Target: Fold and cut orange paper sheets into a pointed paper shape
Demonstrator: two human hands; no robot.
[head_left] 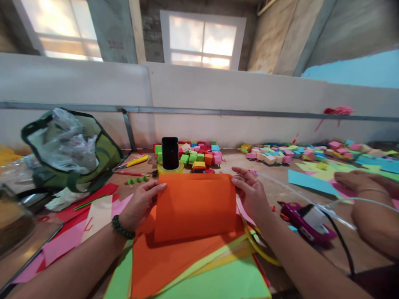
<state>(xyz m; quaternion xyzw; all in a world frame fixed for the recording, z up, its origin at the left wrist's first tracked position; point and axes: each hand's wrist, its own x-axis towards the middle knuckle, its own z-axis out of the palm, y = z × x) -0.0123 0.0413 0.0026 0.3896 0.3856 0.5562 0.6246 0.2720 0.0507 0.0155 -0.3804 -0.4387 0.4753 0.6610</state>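
Observation:
An orange sheet of paper is held up between my two hands, its top edge level. My left hand, with a dark green bead bracelet at the wrist, pinches its upper left corner. At the upper right corner, my right hand grips the sheet between thumb and fingers. Beneath it lies a stack of coloured paper, with orange on top and yellow and green sheets showing below. Just beyond the held sheet, a black phone stands upright in a roll of clear yellowish tape.
Small coloured paper blocks are piled behind the phone, more lying to the right. A green bag with plastic stands left, near a yellow cutter. At right are a purple power strip with cables and another person's hand.

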